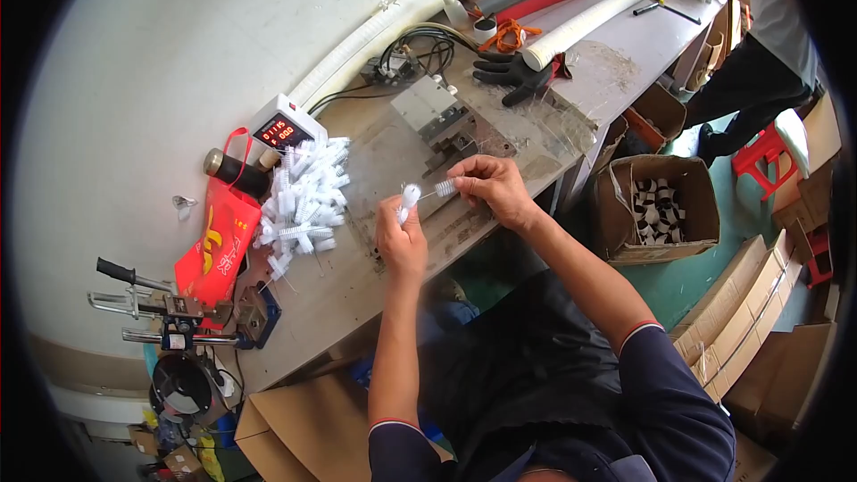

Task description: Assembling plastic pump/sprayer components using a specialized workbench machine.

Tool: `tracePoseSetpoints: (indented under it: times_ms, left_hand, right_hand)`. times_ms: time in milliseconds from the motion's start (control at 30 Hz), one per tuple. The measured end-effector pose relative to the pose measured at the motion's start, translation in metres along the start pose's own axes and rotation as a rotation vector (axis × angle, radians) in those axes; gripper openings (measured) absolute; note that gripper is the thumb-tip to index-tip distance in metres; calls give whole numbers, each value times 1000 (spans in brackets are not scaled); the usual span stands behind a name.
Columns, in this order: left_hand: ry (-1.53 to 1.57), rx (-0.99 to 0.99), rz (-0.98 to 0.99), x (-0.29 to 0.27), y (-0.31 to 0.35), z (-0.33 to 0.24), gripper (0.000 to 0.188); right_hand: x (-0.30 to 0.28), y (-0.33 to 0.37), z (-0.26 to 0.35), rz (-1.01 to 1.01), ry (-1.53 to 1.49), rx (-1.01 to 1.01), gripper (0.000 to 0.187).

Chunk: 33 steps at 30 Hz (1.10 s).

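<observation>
Over the front edge of the workbench (357, 281), my left hand (401, 241) is closed around a small white bristle brush (410, 196), whose tufted head stands up above the thumb. My right hand (497, 189) pinches a short ribbed, bristly piece (445, 187) between thumb and fingers. A thin wire seems to run between the two pieces; whether they are one brush I cannot tell. Behind my hands sits a metal block fixture (433, 112) on a worn plate. Left of them lies a heap of similar white brushes (306, 187), some with wire stems showing.
A counter box with red digits (288, 128) and a red bag (214, 245) adjoin the heap. A lever press (174, 321) stands lower left. Behind lie a black glove (513, 71) and long pale tubes (598, 20). A carton of small pieces (661, 214) and another person (759, 62) are right.
</observation>
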<state>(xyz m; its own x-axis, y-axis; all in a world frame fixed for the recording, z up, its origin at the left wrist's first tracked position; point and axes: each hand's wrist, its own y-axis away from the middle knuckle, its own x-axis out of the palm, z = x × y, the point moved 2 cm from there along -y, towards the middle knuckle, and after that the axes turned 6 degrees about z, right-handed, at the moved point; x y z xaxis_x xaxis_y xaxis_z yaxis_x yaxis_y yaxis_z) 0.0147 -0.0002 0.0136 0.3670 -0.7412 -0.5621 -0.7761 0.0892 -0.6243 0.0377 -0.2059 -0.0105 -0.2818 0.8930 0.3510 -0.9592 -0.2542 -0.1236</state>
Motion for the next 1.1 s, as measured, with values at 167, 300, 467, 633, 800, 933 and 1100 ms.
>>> tracePoseSetpoints:
  times_ms: [167, 300, 467, 633, 800, 933, 1100]
  left_hand:
    - [77, -206, 50, 2, 4, 16, 17]
    - [-126, -240, -1, -11, -11, 32, 17]
    - [-448, -233, 139, -29, -25, 48, 18]
    - [-531, -173, 251, -39, -35, 37, 29]
    - [-387, 42, 159, -38, -26, -9, 30]
    - [-139, 18, 264, -30, -7, -20, 21]
    - [188, -386, 265, -39, 14, -20, 23]
  right_hand:
    - [4, -2, 2, -85, -147, -118, 36]
    - [8, -5, -4, -108, -98, -138, 36]
    - [15, -5, -7, -82, 21, -129, 38]
    - [15, -3, -5, -70, 92, -94, 38]
    - [15, -3, -1, -53, 114, -102, 37]
    - [42, -5, 4, 10, 111, -108, 32]
    - [74, -13, -13, -41, 189, -150, 28]
